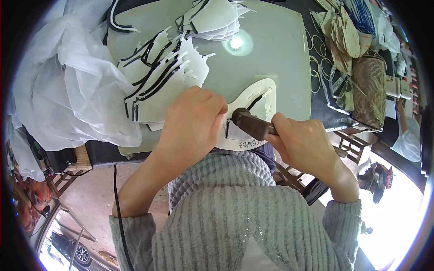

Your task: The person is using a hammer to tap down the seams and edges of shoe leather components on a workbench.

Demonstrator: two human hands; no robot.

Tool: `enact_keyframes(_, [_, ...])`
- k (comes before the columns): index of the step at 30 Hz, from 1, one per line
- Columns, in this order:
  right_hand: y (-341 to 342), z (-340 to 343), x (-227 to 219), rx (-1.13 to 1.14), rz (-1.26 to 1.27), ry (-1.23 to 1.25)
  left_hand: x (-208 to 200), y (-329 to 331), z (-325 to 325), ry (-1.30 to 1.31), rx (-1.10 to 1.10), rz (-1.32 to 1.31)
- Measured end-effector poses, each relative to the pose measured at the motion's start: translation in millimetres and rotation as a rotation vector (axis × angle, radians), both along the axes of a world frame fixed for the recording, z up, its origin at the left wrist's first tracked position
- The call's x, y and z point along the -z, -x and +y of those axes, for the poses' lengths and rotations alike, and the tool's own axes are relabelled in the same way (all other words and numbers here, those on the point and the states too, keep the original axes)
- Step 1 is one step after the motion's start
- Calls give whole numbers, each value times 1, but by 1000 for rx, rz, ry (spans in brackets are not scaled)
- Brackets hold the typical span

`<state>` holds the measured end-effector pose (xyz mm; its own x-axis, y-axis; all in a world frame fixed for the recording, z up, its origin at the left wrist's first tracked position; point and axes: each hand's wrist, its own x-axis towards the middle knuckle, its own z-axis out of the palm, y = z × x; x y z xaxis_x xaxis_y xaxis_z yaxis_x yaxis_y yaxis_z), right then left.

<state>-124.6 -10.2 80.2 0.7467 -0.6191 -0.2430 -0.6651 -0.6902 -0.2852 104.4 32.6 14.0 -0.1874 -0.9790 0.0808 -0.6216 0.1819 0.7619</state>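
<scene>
My right hand (302, 140) is wrapped round the handle of a hammer (251, 123). The dark hammer head lies over a cream curved template (266, 90) with writing along its near edge. Within the template's outline shows a white piece with a black edge strip (259, 107). My left hand (194, 118) is closed at the template's left edge, fingers pressed together; what they pinch is hidden. Just beyond the left hand lies a stack of white cut pieces with black edging (158, 83).
A second stack of white pieces (214, 20) lies at the table's far edge. White plastic sheeting (77, 90) covers the left side. To the right are hanging cream templates (341, 38), looped cords (318, 67) and a brown patterned box (368, 90). A black cable (116, 203) hangs by my left forearm.
</scene>
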Motion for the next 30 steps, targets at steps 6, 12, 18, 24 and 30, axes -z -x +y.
enact_keyframes(6, [-4,9,3,-3,124,2,1,0,1,-4,-15,46])
enact_keyframes(12, [-1,4,6,88,-239,43,-3,1,1,-47,-38,46])
enact_keyframes(18, [21,-16,29,539,-530,-403,-4,-3,4,-3,30,2])
enact_keyframes(24, [18,-11,45,1102,-988,-897,-12,25,-7,204,-151,264])
enact_keyframes(30, [9,-2,60,1026,-868,-679,-2,65,-1,74,39,-297])
